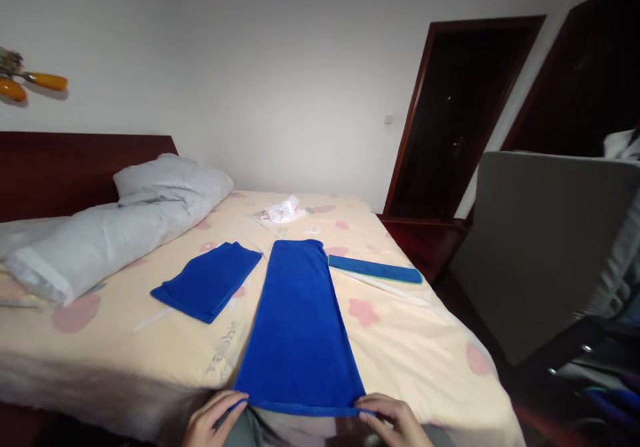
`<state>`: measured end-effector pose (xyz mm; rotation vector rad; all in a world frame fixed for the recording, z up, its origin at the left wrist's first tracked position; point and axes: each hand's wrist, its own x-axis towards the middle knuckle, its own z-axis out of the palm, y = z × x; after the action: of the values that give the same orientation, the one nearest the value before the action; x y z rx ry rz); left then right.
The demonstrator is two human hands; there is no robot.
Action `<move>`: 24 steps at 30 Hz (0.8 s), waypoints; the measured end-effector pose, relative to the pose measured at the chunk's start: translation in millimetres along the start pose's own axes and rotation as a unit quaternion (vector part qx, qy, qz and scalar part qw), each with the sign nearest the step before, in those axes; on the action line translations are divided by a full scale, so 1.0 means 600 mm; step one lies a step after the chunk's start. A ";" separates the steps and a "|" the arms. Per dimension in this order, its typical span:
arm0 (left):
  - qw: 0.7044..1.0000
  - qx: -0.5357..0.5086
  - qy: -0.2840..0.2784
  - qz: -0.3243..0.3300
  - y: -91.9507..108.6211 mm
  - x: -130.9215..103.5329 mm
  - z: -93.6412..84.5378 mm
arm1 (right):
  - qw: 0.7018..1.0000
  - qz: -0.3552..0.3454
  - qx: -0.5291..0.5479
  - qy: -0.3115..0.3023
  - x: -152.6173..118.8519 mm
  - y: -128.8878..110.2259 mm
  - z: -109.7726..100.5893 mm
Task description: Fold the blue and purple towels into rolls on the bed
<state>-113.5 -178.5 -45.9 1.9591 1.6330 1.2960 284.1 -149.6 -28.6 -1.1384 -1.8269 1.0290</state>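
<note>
A long blue cloth [303, 327] lies flat on the bed, its near edge at the front of the mattress. My left hand [217, 417] pinches the near left corner of this cloth between thumb and fingers. At the near right corner, my right hand [393, 417] holds the cloth in the same kind of pinch. To the left lies a folded blue cloth [207, 280], touched by neither hand. A narrow blue strip with a light green edge [375, 269] rests to the right of the long cloth.
The bed [415, 340] has a cream patterned sheet. A grey quilt [130, 227] is bunched at the left, near the dark headboard [75, 167]. A crumpled white item [283, 210] sits at the far side. At the right stands a grey panel [545, 234].
</note>
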 end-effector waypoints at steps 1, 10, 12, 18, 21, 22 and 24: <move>1.000 0.004 -0.025 -0.006 0.005 -0.002 -0.002 | 1.000 0.003 -0.002 -0.002 -0.007 0.004 0.006; 0.998 -0.014 -0.036 -0.053 0.009 0.080 0.001 | 0.998 0.019 0.017 0.059 0.078 -0.012 -0.018; 0.993 -0.045 -0.048 -0.100 0.011 0.119 0.014 | 0.995 0.031 0.025 0.091 0.115 -0.004 -0.016; 0.980 -0.061 -0.110 -0.156 -0.009 0.116 0.044 | 0.992 0.070 0.029 0.098 0.120 0.042 0.025; 0.974 -0.051 -0.123 -0.183 -0.026 0.074 0.044 | 0.991 0.098 0.041 0.087 0.083 0.056 0.037; 0.973 -0.051 -0.121 -0.191 -0.028 0.065 0.042 | 0.990 0.109 0.045 0.082 0.075 0.059 0.037; 0.969 -0.069 -0.115 -0.207 -0.029 0.062 0.040 | 0.988 0.129 0.056 0.069 0.073 0.061 0.034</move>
<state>-107.5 -131.8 -54.8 1.5155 1.6677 0.9547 263.9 -103.7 -62.2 -1.3663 -1.5223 1.1524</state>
